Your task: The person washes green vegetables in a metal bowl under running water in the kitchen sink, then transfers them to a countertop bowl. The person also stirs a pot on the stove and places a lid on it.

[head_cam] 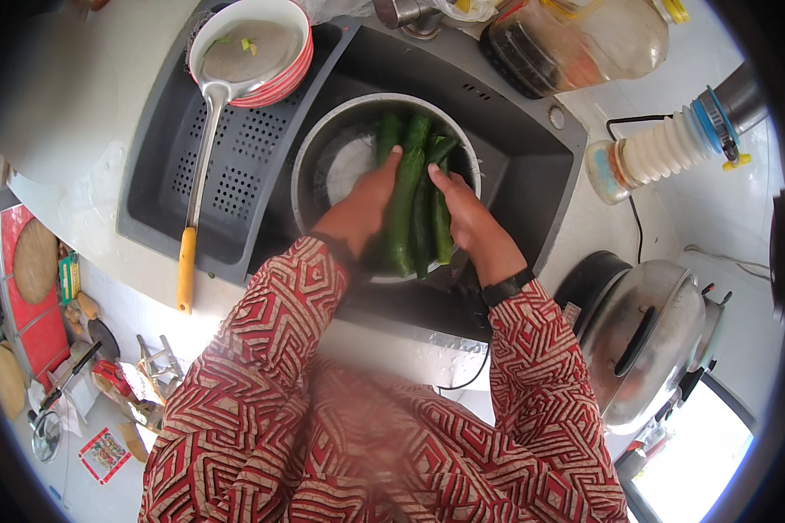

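Several long green cucumbers lie bunched between my two hands, over a round metal basin. The basin sits in the right bowl of a dark grey sink and seems to hold water. My left hand grips the bunch from its left side, thumb on top. On the other side my right hand holds it with the thumb along the upper end. The fingers beneath the cucumbers are hidden. Their lower ends reach over the basin's near rim.
In the sink's left bowl, a perforated drain tray lies under red-striped bowls and a yellow-handled ladle. A faucet and a large plastic bottle stand behind. A corrugated hose and a lidded pan are at right.
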